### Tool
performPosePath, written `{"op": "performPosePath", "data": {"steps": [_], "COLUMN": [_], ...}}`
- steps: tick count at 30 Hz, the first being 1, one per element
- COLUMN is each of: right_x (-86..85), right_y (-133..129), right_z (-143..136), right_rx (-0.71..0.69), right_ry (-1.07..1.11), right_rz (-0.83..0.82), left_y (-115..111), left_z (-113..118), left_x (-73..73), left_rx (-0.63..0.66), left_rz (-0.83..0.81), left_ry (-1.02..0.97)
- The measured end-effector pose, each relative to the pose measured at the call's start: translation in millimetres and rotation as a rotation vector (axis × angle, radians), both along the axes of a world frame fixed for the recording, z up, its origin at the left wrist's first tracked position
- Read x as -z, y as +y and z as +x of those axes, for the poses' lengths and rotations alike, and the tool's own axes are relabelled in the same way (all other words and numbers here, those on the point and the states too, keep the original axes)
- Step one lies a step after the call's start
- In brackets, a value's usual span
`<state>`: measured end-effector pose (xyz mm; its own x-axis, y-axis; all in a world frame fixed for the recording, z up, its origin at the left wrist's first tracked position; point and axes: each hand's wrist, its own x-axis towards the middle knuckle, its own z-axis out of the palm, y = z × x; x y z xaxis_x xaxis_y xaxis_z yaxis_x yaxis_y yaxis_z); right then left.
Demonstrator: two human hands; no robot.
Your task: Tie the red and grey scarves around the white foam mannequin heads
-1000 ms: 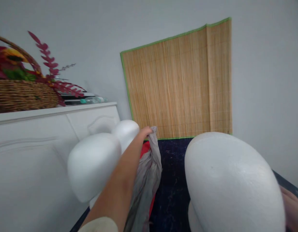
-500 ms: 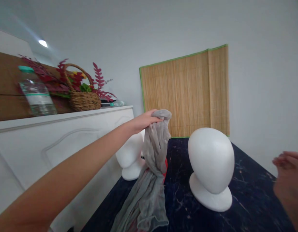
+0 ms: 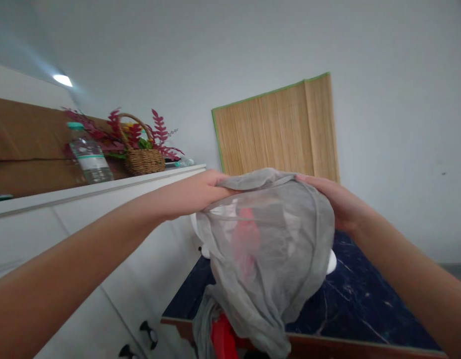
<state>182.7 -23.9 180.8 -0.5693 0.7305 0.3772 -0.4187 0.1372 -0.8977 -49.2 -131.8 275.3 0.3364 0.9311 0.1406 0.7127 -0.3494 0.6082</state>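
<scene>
A sheer grey scarf (image 3: pixel 275 234) is stretched between my two hands above the table. My left hand (image 3: pixel 210 189) grips its upper left edge, thumb and fingers closed on the cloth. At the upper right edge, my right hand (image 3: pixel 328 194) holds the fabric, its fingertips partly covered by it. Something red shows faintly through the thin cloth, and a red object (image 3: pixel 223 339) sticks out below; its kind is unclear. Behind the scarf, the white mannequin heads are mostly covered; a bit of white base (image 3: pixel 331 262) shows at the right.
The dark blue marble-patterned table (image 3: pixel 357 294) has a brown front edge. White cabinets (image 3: pixel 103 259) with dark knobs stand at the left, carrying a plastic bottle (image 3: pixel 90 154) and a wicker flower basket (image 3: pixel 145 160). A bamboo mat (image 3: pixel 271 129) hangs on the wall.
My right hand has come in from the far right and taken hold of the scarf. The scarf, hanging from my left hand before, is now spread wide and hides the mannequin heads.
</scene>
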Motion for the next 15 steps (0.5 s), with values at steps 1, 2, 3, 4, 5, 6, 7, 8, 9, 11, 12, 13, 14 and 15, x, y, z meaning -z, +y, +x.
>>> {"op": "performPosePath", "data": {"steps": [1,2,3,4,5,6,7,8,9,11,12,13,14,15], "right_x": [-6.8,-13.4,-19.5,-25.1,-30.2,-34.7,-38.8,-42.5,-46.0,-52.5,-55.3,-57.5,-58.9,-59.2], "right_y": [-1,-1,-1,-1,-2,-3,-4,-7,-9,-13,-14,-14,-12,-9], "right_z": [9,17,25,33,39,44,47,49,48,44,40,36,31,27], "right_rx": [0.006,0.002,-0.016,-0.047,-0.083,-0.114,-0.133,-0.132,-0.113,-0.045,-0.004,0.038,0.080,0.120], "right_ry": [-0.042,-0.098,-0.171,-0.266,-0.377,-0.487,-0.581,-0.643,-0.670,-0.609,-0.540,-0.457,-0.370,-0.292], "right_rz": [0.011,0.043,0.093,0.155,0.221,0.287,0.350,0.406,0.453,0.515,0.523,0.515,0.492,0.459], "left_y": [-5,-10,-14,-17,-20,-22,-23,-23,-22,-18,-16,-14,-11,-9], "left_z": [-6,-12,-16,-20,-23,-26,-27,-27,-26,-19,-14,-7,1,10], "left_x": [-1.5,-2.3,-2.3,-1.2,1.2,4.9,10.1,16.6,24.1,40.8,49.1,56.9,64.0,70.2], "left_rx": [-0.021,-0.028,-0.024,-0.017,-0.013,-0.009,-0.001,0.013,0.033,0.128,0.202,0.281,0.361,0.436], "left_rz": [-0.014,-0.024,-0.032,-0.040,-0.049,-0.062,-0.075,-0.090,-0.115,-0.230,-0.319,-0.422,-0.527,-0.619], "left_ry": [0.018,0.015,-0.006,-0.042,-0.089,-0.145,-0.215,-0.300,-0.397,-0.589,-0.664,-0.719,-0.752,-0.764]}}
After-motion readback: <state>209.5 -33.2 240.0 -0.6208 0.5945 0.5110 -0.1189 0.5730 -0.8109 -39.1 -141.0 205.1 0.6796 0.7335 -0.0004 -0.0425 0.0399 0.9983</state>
